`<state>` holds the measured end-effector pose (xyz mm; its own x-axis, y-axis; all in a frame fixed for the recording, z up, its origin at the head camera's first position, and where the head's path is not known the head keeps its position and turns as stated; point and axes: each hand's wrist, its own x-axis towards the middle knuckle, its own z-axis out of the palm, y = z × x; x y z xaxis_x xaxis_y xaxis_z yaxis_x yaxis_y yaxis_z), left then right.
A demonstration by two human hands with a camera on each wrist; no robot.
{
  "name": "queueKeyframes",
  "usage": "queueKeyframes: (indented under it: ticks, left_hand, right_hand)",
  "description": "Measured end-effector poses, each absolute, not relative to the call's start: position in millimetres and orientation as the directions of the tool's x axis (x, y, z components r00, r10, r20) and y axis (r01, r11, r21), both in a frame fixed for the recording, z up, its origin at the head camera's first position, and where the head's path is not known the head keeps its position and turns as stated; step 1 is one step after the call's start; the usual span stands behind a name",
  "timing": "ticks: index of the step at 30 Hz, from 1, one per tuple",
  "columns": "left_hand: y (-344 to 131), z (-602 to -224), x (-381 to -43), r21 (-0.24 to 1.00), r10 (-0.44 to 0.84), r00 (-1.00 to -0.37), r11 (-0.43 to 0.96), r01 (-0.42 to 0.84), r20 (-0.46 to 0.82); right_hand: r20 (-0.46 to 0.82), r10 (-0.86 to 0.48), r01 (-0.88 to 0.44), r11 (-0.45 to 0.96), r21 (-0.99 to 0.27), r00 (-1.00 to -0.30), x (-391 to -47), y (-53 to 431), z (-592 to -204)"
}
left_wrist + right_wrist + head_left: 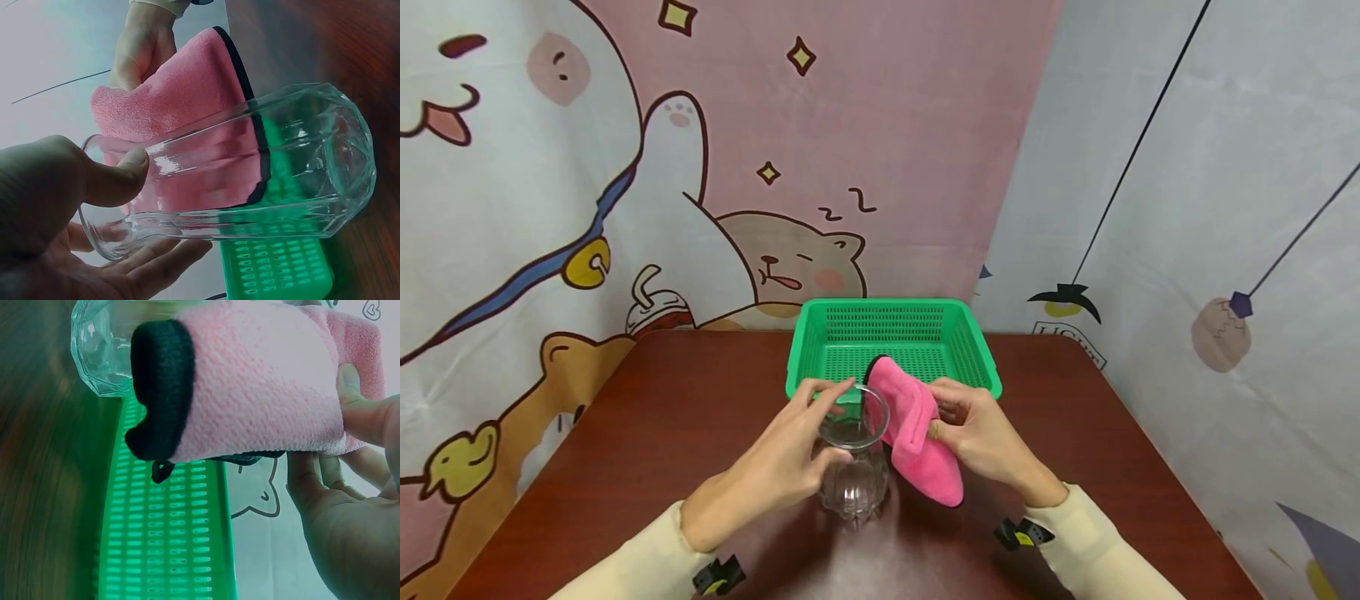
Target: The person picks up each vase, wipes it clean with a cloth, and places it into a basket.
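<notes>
Seen from above, over the middle of a dark reddish-brown table (662, 442): two bare hands, close together but apart, each with something in its grasp. On the left, a left hand (778, 454) gripping a clear glass vase (853, 483) by its open mouth, with the thumb on the near side and fingers on the far side. Mouth of the vase upward, faceted base low over the wood (impossible to tell whether resting there or lifted slightly). Just to the right, a right hand (977, 429) pinching a bright pink cloth (906, 408) between thumb and bent fingers. Plush, loosely folded and edged in black, with a small dark loop along the edging in the right wrist view. Pink visible through the glass from the left wrist; contact between cloth and vase hard to tell. On the far side of the table, beyond both hands, a green plastic basket (880, 321) with slotted walls. On the arms, cream sleeves (1097, 542). Farther back, a pink and pale backdrop (910, 142) with cartoon animals and yellow sparkles.
</notes>
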<state>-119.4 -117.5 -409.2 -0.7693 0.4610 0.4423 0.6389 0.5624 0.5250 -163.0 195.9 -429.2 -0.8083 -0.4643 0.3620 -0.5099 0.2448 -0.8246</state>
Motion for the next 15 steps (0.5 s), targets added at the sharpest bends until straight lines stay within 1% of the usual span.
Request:
queueKeyframes:
  ticks: [4,7,11,15]
  left_hand:
    - [-118.7,-409.2,-121.1,0.571,0.482,-0.768,0.516,0.638,0.423]
    - [-120.3,-408.7,-121.1,0.586,0.495,-0.770,0.507,0.632,0.403]
    - [-123.4,-407.9,-119.6,0.567,0.507,-0.775,0.534,0.627,0.378]
    - [-125.0,-406.8,-118.5,0.547,0.497,-0.792,0.577,0.606,0.353]
  right_hand:
    - [0.361,-0.476,-0.513,0.239,-0.825,-0.802,-162.8,194.5,-430.3]
    - [0.359,-0.487,-0.517,0.238,-0.822,-0.796,-162.5,192.9,-432.4]
    - [0.350,-0.494,-0.513,0.242,-0.824,-0.796,-161.0,190.8,-434.4]
    - [0.344,-0.495,-0.507,0.245,-0.826,-0.798,-160.9,188.1,-434.2]
